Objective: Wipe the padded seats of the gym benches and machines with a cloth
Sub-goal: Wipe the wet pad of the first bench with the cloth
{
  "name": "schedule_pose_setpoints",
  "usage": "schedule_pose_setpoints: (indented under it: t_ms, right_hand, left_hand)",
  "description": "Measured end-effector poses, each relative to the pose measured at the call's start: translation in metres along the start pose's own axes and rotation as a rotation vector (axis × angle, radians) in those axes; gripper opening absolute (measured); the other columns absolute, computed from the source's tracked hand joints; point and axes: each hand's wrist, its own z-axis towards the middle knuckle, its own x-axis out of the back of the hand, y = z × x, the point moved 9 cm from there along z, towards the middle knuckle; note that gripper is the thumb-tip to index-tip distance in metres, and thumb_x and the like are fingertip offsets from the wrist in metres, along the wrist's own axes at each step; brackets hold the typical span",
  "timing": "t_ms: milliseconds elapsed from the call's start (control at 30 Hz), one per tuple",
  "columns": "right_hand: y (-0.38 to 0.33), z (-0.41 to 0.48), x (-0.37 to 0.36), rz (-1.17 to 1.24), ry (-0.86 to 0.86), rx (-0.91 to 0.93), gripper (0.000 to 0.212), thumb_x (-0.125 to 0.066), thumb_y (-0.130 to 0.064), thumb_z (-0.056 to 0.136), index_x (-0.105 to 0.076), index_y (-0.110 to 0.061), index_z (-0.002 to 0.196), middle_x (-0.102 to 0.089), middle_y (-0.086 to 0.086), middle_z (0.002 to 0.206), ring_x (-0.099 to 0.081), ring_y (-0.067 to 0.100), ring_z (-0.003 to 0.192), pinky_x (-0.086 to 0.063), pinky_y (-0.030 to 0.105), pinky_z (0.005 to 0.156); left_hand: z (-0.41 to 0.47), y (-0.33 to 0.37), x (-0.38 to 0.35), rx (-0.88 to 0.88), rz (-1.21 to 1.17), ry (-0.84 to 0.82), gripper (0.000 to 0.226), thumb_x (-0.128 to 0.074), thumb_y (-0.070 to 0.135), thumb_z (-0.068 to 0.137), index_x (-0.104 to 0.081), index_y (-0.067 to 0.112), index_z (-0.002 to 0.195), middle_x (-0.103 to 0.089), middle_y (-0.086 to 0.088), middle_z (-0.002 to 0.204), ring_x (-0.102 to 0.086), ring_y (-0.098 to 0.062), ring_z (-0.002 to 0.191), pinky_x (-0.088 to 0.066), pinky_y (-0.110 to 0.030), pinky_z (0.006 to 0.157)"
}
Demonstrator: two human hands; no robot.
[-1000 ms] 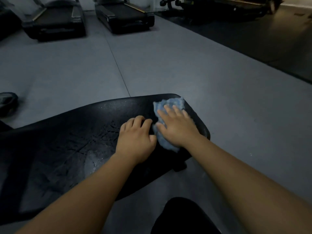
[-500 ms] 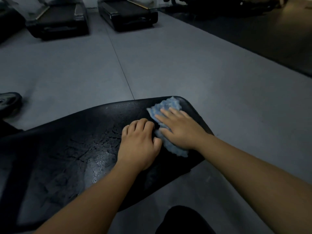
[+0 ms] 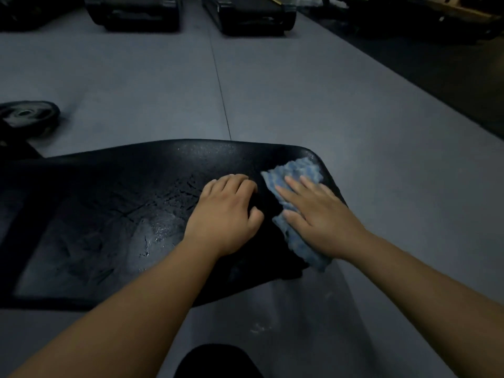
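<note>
At the right end of the black padded seat, a crumpled blue cloth, reaching from the far rounded corner down to the near edge and hanging a little over that edge. On top of the cloth, the right hand, palm down, fingers straight and slightly spread, pressing the fabric flat against the padding; no pinch, no grip. Just beside it, on the bare padding, the left hand, fingers curled under and thumb tucked in, holding nothing. Between the two hands, a narrow dark strip of seat. Left of the left hand, a wet shine and many fine cracks in the seat cover; along the far edge, small bright specks. Under and around the seat, grey floor with one thin seam running away from the camera. On the floor at the far left, a dark weight plate, lying flat. At the top, the ends of two black treadmills, well apart from the seat. At the bottom edge, a dark rounded shape, too dim to identify.
</note>
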Motion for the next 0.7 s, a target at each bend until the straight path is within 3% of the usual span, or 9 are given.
schedule_pose_setpoints:
  t_ms: [200,367,567,700]
  right_hand:
    - [0.006,-0.046,-0.001,0.056,0.105,-0.069,0.063,-0.019,-0.057,0.098,-0.033,-0.034,0.154,-0.024,-0.011,0.163,-0.017,0.013,0.152,-0.015,0.039,0.123]
    - [0.033,-0.007,-0.003,0.004,0.073,-0.381,0.062,-0.023,-0.054,0.101,-0.018,-0.032,0.159,-0.007,-0.004,0.168,-0.005,0.022,0.154,-0.007,0.042,0.122]
    - [-0.005,-0.045,-0.006,0.039,0.018,-0.255,0.072,-0.006,-0.063,0.091,-0.014,-0.037,0.158,-0.004,-0.012,0.167,0.002,0.013,0.154,-0.004,0.038,0.124]
    - [0.032,-0.029,0.001,0.05,0.037,-0.421,0.063,-0.02,-0.056,0.099,-0.021,-0.033,0.158,-0.009,-0.009,0.167,-0.006,0.017,0.154,-0.008,0.04,0.124]
  left_hand:
    - [0.0,-0.003,0.001,0.012,-0.038,-0.034,0.051,-0.03,0.046,0.084,-0.054,0.025,0.123,-0.049,0.004,0.141,-0.039,-0.018,0.135,-0.027,-0.042,0.115]
    - [0.001,-0.004,-0.004,-0.01,-0.028,-0.035,0.046,-0.033,0.044,0.087,-0.052,0.025,0.124,-0.048,0.003,0.141,-0.038,-0.018,0.135,-0.025,-0.042,0.115]
    - [-0.003,0.003,-0.004,-0.026,-0.053,-0.092,0.05,-0.033,0.043,0.087,-0.053,0.023,0.128,-0.046,0.0,0.145,-0.036,-0.021,0.139,-0.022,-0.05,0.118]
    - [-0.002,0.009,-0.004,-0.066,-0.032,-0.101,0.051,-0.033,0.043,0.087,-0.054,0.023,0.129,-0.048,-0.001,0.145,-0.038,-0.021,0.138,-0.024,-0.052,0.116]
